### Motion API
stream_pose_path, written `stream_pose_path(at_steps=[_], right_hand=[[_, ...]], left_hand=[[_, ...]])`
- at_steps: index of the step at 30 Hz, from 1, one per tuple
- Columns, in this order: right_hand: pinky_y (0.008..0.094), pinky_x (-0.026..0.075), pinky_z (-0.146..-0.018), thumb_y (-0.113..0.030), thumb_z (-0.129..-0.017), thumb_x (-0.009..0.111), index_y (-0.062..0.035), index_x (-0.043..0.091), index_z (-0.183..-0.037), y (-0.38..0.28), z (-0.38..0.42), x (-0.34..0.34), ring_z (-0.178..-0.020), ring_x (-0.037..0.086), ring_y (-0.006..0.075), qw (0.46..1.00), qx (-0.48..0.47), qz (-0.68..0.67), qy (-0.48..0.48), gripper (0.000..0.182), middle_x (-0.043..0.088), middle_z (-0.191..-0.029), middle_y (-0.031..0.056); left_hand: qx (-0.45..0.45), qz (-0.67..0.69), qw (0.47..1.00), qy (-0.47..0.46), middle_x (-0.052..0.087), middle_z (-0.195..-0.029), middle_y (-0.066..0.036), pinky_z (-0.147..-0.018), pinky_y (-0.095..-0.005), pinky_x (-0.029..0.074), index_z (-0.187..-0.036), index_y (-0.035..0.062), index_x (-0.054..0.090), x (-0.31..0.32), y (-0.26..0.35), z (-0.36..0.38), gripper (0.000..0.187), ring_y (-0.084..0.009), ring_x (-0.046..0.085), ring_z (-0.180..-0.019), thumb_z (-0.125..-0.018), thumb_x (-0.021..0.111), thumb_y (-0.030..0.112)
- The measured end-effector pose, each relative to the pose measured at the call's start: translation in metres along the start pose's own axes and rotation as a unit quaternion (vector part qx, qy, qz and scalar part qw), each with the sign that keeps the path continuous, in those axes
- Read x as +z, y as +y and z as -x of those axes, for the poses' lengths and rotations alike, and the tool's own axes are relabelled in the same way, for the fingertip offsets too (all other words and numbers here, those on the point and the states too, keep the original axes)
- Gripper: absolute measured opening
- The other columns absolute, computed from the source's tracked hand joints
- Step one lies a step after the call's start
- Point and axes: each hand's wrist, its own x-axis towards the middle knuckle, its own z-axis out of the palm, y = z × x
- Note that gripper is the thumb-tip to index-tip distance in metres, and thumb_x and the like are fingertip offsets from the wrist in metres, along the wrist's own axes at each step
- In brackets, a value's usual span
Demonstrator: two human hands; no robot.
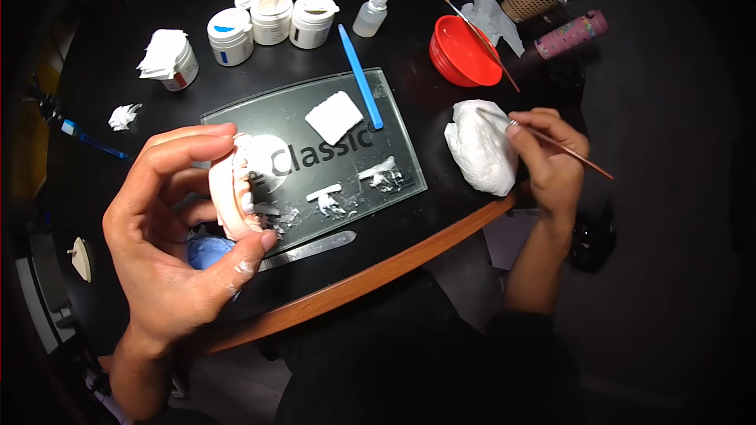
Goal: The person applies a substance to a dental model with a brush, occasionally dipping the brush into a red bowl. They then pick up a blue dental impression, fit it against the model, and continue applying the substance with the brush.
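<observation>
Between the thumb and fingers of my left hand [169, 220] is a pale pink dental model [230, 193], held up on edge with its row of teeth turned to the right. A blue lump [208, 252], partly hidden by that hand, lies below it. My right hand [549, 159] pinches a thin brush [568, 153] with a reddish-brown handle. The brush's ferrule end points left at a wad of white tissue [482, 148], and I cannot make out its bristles. Under the model lies a glass slab [402, 149] bearing small white strips of powdery material.
White jars [231, 38], one with its lid off, and a dropper bottle [370, 14] stand at the back. A red bowl [465, 53] has another brush across it. A blue stick [361, 75] and white pad [333, 116] lie on the slab. A metal spatula [311, 250] is in front.
</observation>
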Motion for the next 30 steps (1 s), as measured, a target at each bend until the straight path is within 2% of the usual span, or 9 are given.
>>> stream_pose_path(at_steps=[2, 6, 9, 10, 13, 15, 20, 26, 30], right_hand=[[0.0234, 0.049, -0.075, -0.004, -0.087, 0.079, 0.0042, 0.076, -0.097, 0.007, 0.014, 0.003, -0.083, 0.065, 0.0099, 0.999, 0.019, 0.046, 0.016, 0.013, 0.069, -0.094, 0.0052], [0.0202, 0.049, -0.074, 0.0, -0.089, 0.075, 0.0073, 0.07, -0.096, -0.001, 0.028, 0.012, -0.081, 0.064, 0.0094, 0.986, 0.082, -0.091, 0.114, 0.011, 0.068, -0.094, 0.0073], [0.0216, 0.049, -0.073, 0.004, -0.088, 0.07, 0.0075, 0.068, -0.098, -0.023, 0.042, 0.034, -0.079, 0.062, 0.0108, 0.981, 0.03, -0.153, 0.113, 0.01, 0.067, -0.095, 0.0098], [0.0232, 0.05, -0.072, 0.008, -0.087, 0.066, 0.0074, 0.067, -0.099, -0.022, 0.047, 0.039, -0.077, 0.061, 0.0126, 0.989, -0.024, -0.132, 0.069, 0.012, 0.066, -0.096, 0.0113], [0.0253, 0.05, -0.069, 0.008, -0.081, 0.07, 0.0056, 0.07, -0.094, -0.035, 0.062, 0.069, -0.074, 0.063, 0.0153, 0.985, -0.08, -0.155, 0.02, 0.013, 0.068, -0.086, 0.012], [0.0255, 0.051, -0.065, 0.008, -0.079, 0.072, 0.0047, 0.073, -0.092, -0.036, 0.061, 0.081, -0.071, 0.064, 0.0178, 0.981, -0.164, -0.102, -0.006, 0.014, 0.071, -0.079, 0.0115], [0.0277, 0.052, -0.057, 0.007, -0.075, 0.073, 0.0028, 0.075, -0.09, -0.038, 0.066, 0.091, -0.065, 0.068, 0.0195, 0.982, -0.174, -0.078, -0.013, 0.016, 0.074, -0.078, 0.0115], [0.0279, 0.052, -0.057, 0.006, -0.073, 0.074, 0.0027, 0.075, -0.088, -0.036, 0.065, 0.095, -0.065, 0.067, 0.0197, 0.981, -0.182, -0.063, -0.018, 0.016, 0.073, -0.076, 0.0113], [0.0274, 0.049, -0.058, 0.006, -0.074, 0.07, 0.0047, 0.072, -0.086, -0.037, 0.069, 0.091, -0.062, 0.064, 0.0189, 0.984, -0.15, -0.095, 0.021, 0.012, 0.072, -0.073, 0.0121]], left_hand=[[-0.015, -0.01, 1.0, 0.005, 0.056, -0.138, -0.015, -0.092, -0.0276, 0.058, -0.129, -0.0015, 0.06, 0.002, 0.001, 0.0, 0.065, -0.0154, 0.065, -0.111, -0.071, 0.089, 0.005], [0.031, -0.002, 0.999, 0.008, 0.056, -0.133, -0.018, -0.086, -0.0289, 0.064, -0.127, -0.0077, 0.061, 0.004, -0.004, -0.004, 0.06, -0.02, 0.068, -0.111, -0.071, 0.083, -0.006], [0.021, -0.018, 1.0, 0.01, 0.056, -0.136, -0.018, -0.089, -0.029, 0.062, -0.128, -0.0054, 0.06, 0.001, -0.004, -0.004, 0.063, -0.0194, 0.067, -0.114, -0.071, 0.085, -0.002], [0.014, -0.026, 1.0, 0.007, 0.056, -0.138, -0.017, -0.092, -0.0286, 0.059, -0.13, -0.0031, 0.06, 0.0, -0.003, -0.003, 0.064, -0.0187, 0.065, -0.116, -0.072, 0.087, 0.003], [0.009, -0.032, 0.999, -0.004, 0.056, -0.14, -0.017, -0.095, -0.0289, 0.057, -0.13, -0.0007, 0.059, -0.002, -0.002, -0.002, 0.066, -0.0187, 0.064, -0.12, -0.071, 0.089, 0.007], [0.012, -0.029, 0.999, -0.012, 0.056, -0.139, -0.017, -0.096, -0.029, 0.057, -0.13, -0.001, 0.059, -0.002, -0.002, -0.001, 0.067, -0.019, 0.064, -0.12, -0.071, 0.089, 0.006], [0.02, -0.018, 0.999, -0.025, 0.055, -0.139, -0.017, -0.096, -0.0297, 0.057, -0.13, -0.0019, 0.059, -0.003, -0.002, -0.001, 0.068, -0.0196, 0.064, -0.119, -0.069, 0.088, 0.005], [0.027, -0.007, 0.999, -0.035, 0.054, -0.139, -0.018, -0.097, -0.03, 0.057, -0.13, -0.0025, 0.059, -0.004, -0.004, -0.001, 0.068, -0.0193, 0.064, -0.119, -0.068, 0.088, 0.005], [0.031, -0.003, 0.999, -0.036, 0.054, -0.139, -0.018, -0.098, -0.03, 0.057, -0.13, -0.0025, 0.059, -0.005, -0.003, -0.001, 0.067, -0.0193, 0.064, -0.119, -0.069, 0.087, 0.005]])
